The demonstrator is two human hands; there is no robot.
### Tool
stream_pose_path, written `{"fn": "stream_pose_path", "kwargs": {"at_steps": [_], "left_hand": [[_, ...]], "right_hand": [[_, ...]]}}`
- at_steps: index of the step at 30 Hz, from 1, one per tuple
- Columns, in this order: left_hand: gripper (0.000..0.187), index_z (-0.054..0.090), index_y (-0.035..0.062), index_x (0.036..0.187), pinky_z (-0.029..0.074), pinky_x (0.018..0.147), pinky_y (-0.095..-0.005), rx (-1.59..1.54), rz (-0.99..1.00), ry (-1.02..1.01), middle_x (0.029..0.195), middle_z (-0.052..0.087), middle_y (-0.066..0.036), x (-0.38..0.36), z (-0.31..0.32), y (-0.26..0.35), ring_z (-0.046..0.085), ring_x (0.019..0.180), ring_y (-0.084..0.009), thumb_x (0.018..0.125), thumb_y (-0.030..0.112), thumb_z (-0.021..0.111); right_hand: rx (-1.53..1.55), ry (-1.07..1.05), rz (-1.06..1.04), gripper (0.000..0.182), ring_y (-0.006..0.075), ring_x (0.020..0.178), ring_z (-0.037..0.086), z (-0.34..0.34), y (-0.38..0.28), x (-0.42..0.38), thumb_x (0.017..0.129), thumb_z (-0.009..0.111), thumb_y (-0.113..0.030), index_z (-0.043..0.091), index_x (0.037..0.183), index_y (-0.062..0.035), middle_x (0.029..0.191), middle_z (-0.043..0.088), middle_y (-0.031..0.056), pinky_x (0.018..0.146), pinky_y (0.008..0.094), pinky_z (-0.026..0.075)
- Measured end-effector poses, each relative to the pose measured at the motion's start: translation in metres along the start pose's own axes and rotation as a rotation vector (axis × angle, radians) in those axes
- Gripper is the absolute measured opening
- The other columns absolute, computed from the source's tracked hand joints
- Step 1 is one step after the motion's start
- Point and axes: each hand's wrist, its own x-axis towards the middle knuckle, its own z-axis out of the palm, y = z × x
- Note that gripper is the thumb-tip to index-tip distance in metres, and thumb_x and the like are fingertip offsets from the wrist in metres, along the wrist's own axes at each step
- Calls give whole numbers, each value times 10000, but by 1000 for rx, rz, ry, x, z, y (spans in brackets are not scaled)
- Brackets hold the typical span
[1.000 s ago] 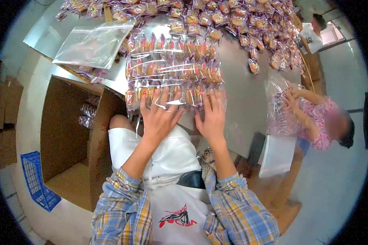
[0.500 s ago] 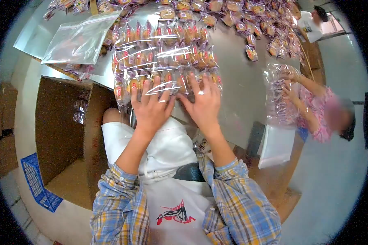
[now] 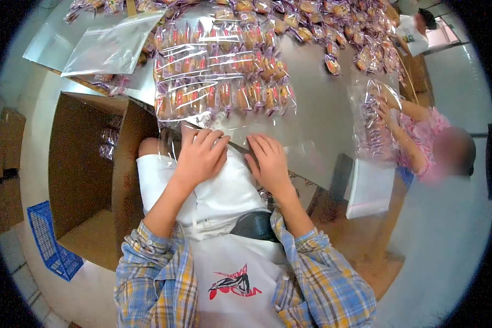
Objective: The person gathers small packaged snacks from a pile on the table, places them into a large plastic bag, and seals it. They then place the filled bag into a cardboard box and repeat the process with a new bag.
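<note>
A large clear plastic bag lies on the table in front of me, filled with rows of individually wrapped small cakes. Its near end is loose film without cakes, reaching the table edge above my lap. My left hand has its fingers bent over the left part of this near edge. To its right, my right hand is at the same edge, fingers close together and thumb lower. Both appear to grip the film, though the fingertips' undersides are hidden.
An open cardboard box stands left of my legs, beside a blue plastic crate. Flat clear bags lie at the upper left. Loose wrapped cakes cover the table's far side. A co-worker at the right handles another filled bag.
Both my hands have drawn back toward me from the lowest row of cakes to the bag's near edge. Their spread fingers have come together and bent.
</note>
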Motion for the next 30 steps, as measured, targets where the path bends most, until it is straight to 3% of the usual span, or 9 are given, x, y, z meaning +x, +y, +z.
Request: {"fn": "stream_pose_path", "kwargs": {"at_steps": [2, 8, 11, 14, 17, 20, 26, 29, 30], "left_hand": [[251, 700, 94, 1063, 491, 826, -405, -86, 40, 38, 1031, 663, -46, 16, 1, 1, 628, 948, -242, 828, 181, 719], [112, 671, 93, 940, 538, 722, -413, -275, 55, -218, 859, 660, -67, 52, 39, 21, 674, 888, -283, 856, 166, 675], [171, 680, 97, 1026, 557, 741, -480, -374, -29, -284, 905, 702, -124, 78, 58, 35, 701, 873, -349, 935, 223, 611], [207, 667, 98, 1046, 556, 743, -517, -471, -207, -294, 872, 709, -174, 102, 69, 31, 708, 829, -398, 964, 265, 578], [278, 662, 96, 1125, 551, 754, -545, -513, -240, -332, 881, 714, -212, 105, 77, 23, 698, 783, -429, 977, 315, 576], [322, 666, 109, 1191, 551, 785, -548, -611, -288, -214, 932, 723, -221, 99, 76, 23, 705, 832, -429, 981, 338, 582], [406, 644, 86, 1290, 555, 848, -502, -740, -420, -455, 1035, 723, -239, 104, 66, 20, 710, 940, -408, 977, 341, 597], [375, 670, 55, 1252, 560, 848, -447, -891, -275, -227, 1062, 733, -216, 80, 61, 13, 724, 954, -351, 970, 298, 629], [331, 696, 46, 1207, 564, 827, -421, -916, -329, -190, 1035, 742, -195, 66, 50, 8, 730, 927, -320, 958, 260, 655]], "right_hand": [[34, -42, 17, 372, 351, 1142, 593, -4, 5, 1, 854, 733, -124, 674, 1207, -26, 1258, 645, 129, 971, 440, 490], [118, -40, 66, 253, 349, 1064, 602, 4, 19, -4, 809, 750, -92, 723, 1053, -32, 1122, 669, 118, 913, 429, 508], [207, 34, 55, 227, 352, 1023, 596, 12, 27, -8, 782, 755, -41, 725, 1007, -30, 1077, 665, 122, 862, 439, 517], [268, 13, 74, 200, 347, 963, 588, 9, 30, -6, 767, 757, -5, 730, 963, -37, 1030, 668, 121, 817, 434, 505], [325, 19, 102, 160, 336, 871, 576, 9, 27, -3, 774, 751, 20, 741, 918, -50, 961, 676, 104, 785, 411, 472], [329, 37, 125, 142, 329, 850, 576, 15, 26, -2, 779, 750, 20, 739, 902, -51, 919, 669, 93, 781, 403, 459], [276, 40, 131, 133, 328, 824, 562, 15, 27, -2, 776, 767, -34, 721, 900, -51, 867, 637, 98, 746, 401, 453], [199, 34, 102, 158, 334, 807, 555, 16, 23, -1, 754, 792, -88, 711, 887, -61, 821, 596, 106, 698, 418, 469], [188, 20, 115, 162, 325, 798, 556, 17, 22, -3, 754, 798, -98, 720, 892, -69, 814, 594, 99, 690, 414, 468]]}}
